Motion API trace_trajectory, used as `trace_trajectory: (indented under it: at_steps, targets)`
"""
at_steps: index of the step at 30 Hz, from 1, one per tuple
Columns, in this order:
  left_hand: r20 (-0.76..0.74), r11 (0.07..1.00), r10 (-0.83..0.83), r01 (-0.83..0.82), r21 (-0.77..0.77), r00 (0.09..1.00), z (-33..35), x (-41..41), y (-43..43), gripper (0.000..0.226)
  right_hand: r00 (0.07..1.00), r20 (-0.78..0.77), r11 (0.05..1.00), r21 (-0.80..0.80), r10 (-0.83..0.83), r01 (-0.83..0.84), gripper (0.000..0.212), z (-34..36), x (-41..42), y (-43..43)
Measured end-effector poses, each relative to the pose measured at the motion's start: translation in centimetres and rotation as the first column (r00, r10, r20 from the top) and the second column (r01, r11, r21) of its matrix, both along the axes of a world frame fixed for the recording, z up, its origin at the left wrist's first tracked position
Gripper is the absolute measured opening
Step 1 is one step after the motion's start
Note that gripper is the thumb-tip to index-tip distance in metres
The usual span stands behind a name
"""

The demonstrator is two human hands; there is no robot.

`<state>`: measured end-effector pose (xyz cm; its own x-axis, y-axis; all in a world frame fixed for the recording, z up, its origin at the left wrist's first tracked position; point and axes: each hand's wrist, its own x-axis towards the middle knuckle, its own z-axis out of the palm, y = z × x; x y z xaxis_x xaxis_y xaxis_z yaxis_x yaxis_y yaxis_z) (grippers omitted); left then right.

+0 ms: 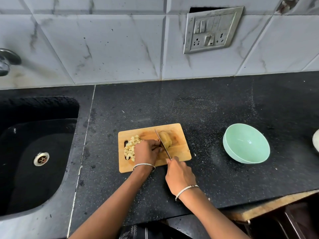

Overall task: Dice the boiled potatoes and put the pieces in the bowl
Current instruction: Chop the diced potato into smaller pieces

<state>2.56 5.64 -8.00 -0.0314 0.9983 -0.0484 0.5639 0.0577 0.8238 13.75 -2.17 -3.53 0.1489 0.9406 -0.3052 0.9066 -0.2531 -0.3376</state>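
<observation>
A wooden cutting board [179, 152] lies on the black counter. On it sits a boiled potato [166, 138], its skin brownish. A knife [163, 144] stands against the potato's left side, blade pointing away from me. My right hand [179, 175] grips the knife handle at the board's near edge. My left hand [146, 151] has its fingers curled against the potato, holding it beside the blade. A heap of pale diced potato pieces [130, 147] lies at the board's left end, partly hidden by my left hand. A mint-green bowl [246, 146] stands to the right, tilted, with nothing visible inside.
A black sink [34, 152] with a metal drain fills the left side, a tap [6, 61] above it. A tiled wall with a switch plate [212, 30] runs behind the counter. A pale object [316, 140] shows at the right edge.
</observation>
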Motion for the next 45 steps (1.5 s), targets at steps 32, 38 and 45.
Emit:
trace_trajectory:
  at_steps: [32, 38, 45]
  targets:
    - [-0.085, 0.992, -0.115, 0.11, -0.059, 0.99, 1.5, -1.0, 1.0, 0.017, 0.994, -0.096, 0.985, -0.155, 0.059, -0.074, 0.042, 1.3, 7.2, -2.6]
    - [-0.246, 0.973, -0.227, 0.231, -0.011, 0.942, 2.4, -1.6, 2.8, 0.024, 0.972, -0.224, 0.997, -0.053, -0.071, 0.06, 0.048, 2.4, 9.4, -1.8]
    - [-0.682, 0.798, -0.482, 0.598, -0.082, 0.55, 3.9, -1.7, 4.7, 0.087, 0.951, -0.287, 0.993, -0.045, -0.118, 0.11, 0.046, 1.3, 8.5, -2.5]
